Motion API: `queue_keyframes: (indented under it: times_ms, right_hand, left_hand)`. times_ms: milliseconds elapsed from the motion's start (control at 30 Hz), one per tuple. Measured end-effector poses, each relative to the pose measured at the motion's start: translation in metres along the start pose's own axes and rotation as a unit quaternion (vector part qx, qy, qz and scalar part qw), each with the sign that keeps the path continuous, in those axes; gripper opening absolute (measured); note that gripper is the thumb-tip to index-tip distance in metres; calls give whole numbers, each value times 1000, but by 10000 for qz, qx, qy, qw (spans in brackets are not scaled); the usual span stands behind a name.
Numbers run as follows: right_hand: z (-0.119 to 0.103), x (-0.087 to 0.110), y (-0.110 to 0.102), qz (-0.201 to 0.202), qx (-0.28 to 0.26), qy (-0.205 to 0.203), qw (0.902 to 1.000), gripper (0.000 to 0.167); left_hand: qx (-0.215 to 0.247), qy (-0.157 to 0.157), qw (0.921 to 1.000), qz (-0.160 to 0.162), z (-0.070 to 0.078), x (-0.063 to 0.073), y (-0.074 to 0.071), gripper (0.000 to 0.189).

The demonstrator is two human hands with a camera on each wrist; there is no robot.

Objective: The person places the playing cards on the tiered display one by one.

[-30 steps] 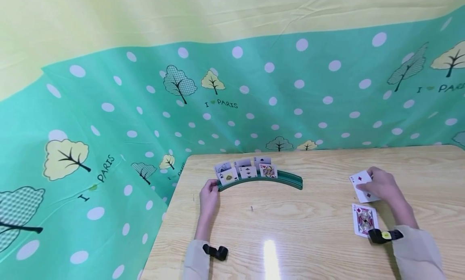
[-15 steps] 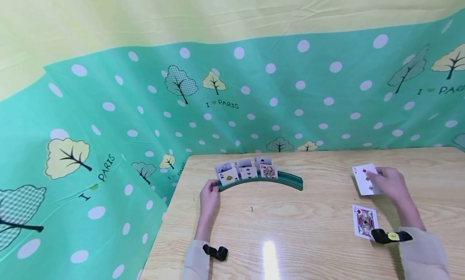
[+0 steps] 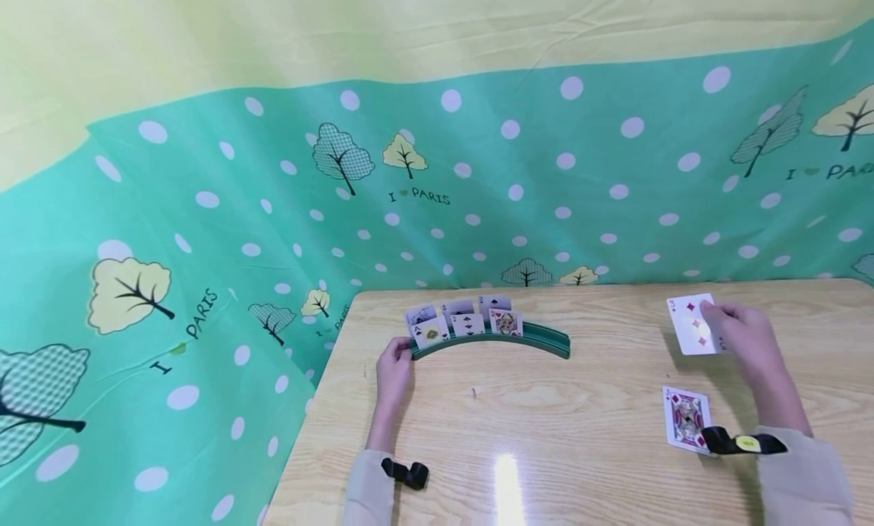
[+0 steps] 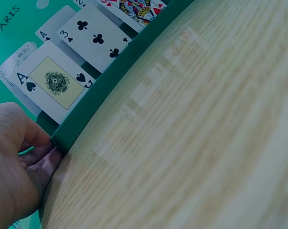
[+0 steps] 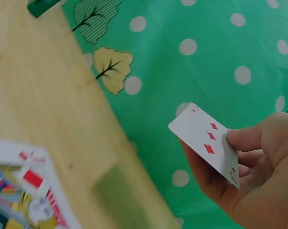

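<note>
At the left of the table, my left hand (image 3: pixel 394 370) grips the left end of a curved green card holder (image 3: pixel 546 342), thumb at its corner in the left wrist view. An ace of spades (image 4: pixel 55 81), a three of clubs (image 4: pixel 97 38) and a queen of hearts (image 3: pixel 506 322) stand in its front row. Behind them a joker (image 4: pixel 12 71), another ace (image 4: pixel 53 24) and a third card (image 3: pixel 495 303) are partly hidden. Far to the right, my right hand (image 3: pixel 747 340) pinches a three of diamonds (image 3: pixel 692 325) by its right edge, raised over the table, face visible.
A diamond face card (image 3: pixel 685 418) lies face up on the wooden table (image 3: pixel 580 435), partly under the right wrist's black camera strap (image 3: pixel 744 442). A green polka-dot cloth (image 3: pixel 471 177) hangs along the table's back and left edges.
My right hand has lifted the three of diamonds from near the face card and moved it away and slightly right, turning it more upright. The left hand stays at the card holder.
</note>
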State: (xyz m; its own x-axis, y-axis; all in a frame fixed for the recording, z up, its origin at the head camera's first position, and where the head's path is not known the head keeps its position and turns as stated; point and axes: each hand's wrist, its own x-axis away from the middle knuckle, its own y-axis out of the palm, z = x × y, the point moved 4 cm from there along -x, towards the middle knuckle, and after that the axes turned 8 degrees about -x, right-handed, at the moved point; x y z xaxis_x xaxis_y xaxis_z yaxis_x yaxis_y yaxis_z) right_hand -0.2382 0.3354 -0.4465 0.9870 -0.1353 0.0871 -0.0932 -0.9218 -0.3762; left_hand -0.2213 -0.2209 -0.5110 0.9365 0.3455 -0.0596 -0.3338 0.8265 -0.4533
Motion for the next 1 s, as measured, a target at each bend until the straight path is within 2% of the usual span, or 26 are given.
queue_keyframes:
  times_ms: [67, 167, 300, 567, 800, 867, 933, 1000]
  right_hand:
    - [-4, -1, -1, 264, -196, -51, 9994, 61]
    - [-12, 0, 1, 539, -596, -133, 9967, 33]
    - [-23, 2, 7, 545, -1084, -172, 9925, 9]
    - [-42, -3, 23, 506, -1716, -47, 9839, 16]
    - [-64, -3, 47, 314, -1739, -186, 9841, 21]
    - [-71, -2, 53, 333, -1864, -264, 9816, 23]
    - [-77, -1, 59, 333, -2313, -342, 9717, 24]
    - [-82, -1, 66, 319, -2827, -402, 9578, 24]
  left_hand:
    - [-32, 9, 10000, 3, 0, 0, 0, 30]
    - [-50, 21, 10000, -32, -2, 2, 1, 30]
    - [-42, -10, 10000, -20, -4, 1, 0, 30]
    - [35, 50, 10000, -51, 0, 0, 0, 29]
    - [27, 53, 10000, -55, -1, -1, 3, 29]
    - [44, 43, 10000, -53, -1, -1, 2, 29]
    - [65, 34, 10000, -51, -1, -1, 1, 29]
    - [78, 34, 10000, -39, 0, -1, 0, 29]
